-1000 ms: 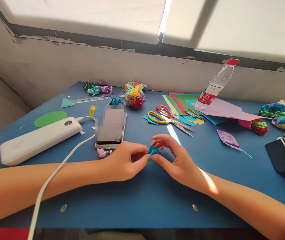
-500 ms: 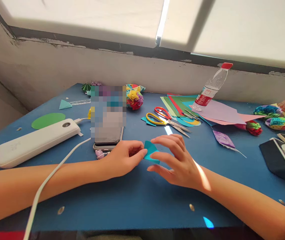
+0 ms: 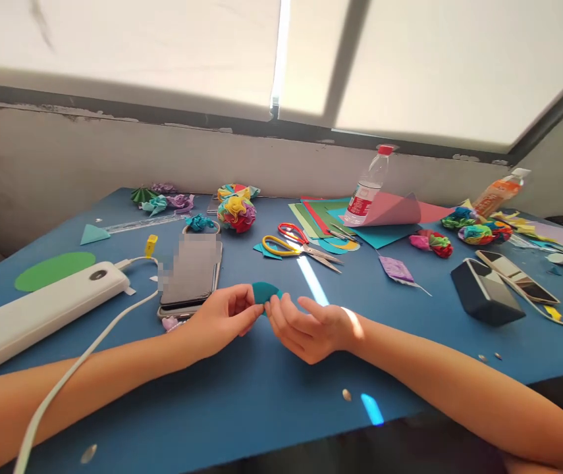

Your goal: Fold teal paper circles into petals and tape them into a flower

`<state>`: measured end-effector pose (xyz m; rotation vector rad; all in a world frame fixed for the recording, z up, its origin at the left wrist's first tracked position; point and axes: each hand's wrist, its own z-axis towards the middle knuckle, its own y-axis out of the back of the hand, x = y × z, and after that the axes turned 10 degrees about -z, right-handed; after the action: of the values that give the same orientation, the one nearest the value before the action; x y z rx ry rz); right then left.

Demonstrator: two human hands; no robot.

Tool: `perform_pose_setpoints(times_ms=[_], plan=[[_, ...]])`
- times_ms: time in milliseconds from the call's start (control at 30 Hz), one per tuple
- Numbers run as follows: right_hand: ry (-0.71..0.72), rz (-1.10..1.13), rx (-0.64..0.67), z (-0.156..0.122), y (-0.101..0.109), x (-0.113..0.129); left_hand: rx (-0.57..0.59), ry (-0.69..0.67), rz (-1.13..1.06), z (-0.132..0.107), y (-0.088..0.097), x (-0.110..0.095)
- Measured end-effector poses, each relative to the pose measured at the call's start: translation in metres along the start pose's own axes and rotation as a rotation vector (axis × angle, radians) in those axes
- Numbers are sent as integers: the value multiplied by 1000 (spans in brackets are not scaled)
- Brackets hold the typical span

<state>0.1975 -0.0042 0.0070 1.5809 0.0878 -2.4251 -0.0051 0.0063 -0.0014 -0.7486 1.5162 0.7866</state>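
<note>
Pinching a small teal paper piece [image 3: 265, 291] with both hands just above the blue desk [image 3: 261, 401], near its front middle. Gripping the paper's left side with the left hand [image 3: 222, 320], fingers [image 3: 247, 308] drawn narrow and closed on it; gripping its right side with the right hand [image 3: 308, 327], fingers curled in tight on the same piece. Working just right of a phone [image 3: 189, 276] lying flat, with a white power bank [image 3: 39, 315] further left. Facing yellow-and-red scissors [image 3: 301, 247] beyond the hands, then coloured paper sheets [image 3: 323, 214], a water bottle [image 3: 367, 187] and a paper flower ball [image 3: 236, 212] toward the wall.
</note>
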Motion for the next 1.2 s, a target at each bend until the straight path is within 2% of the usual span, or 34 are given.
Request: perform_pose_setpoints(times_ms=[100,233,367,533,667,800,900,1033,1133,1200], plan=[[9,-4,-52,-1,-2,-1,16,11,39,1,1,2],[-51,92,6,-4,-2,4,24,-52,126,-2,-1,1],[-340,403,107,-4,-2,11,-39,-137,314,-7,-4,2],[-842,941,220,2,1,13,8,-88,312,-7,-2,1],[-1033,1313,299,7,4,15,65,-64,304,-6,-1,-2],[-1284,1407,444,13,6,15,81,-92,368,-7,-1,-5],[-1413,1480,494,17,7,13,73,-78,370,-8,-1,-5],[-1509,1556,487,18,6,15,66,-59,369,-9,-2,-7],[-1598,1625,411,17,5,17,67,-47,339,-10,-2,-8],[-1624,1689,406,16,4,17,73,-42,315,-10,-2,-9]])
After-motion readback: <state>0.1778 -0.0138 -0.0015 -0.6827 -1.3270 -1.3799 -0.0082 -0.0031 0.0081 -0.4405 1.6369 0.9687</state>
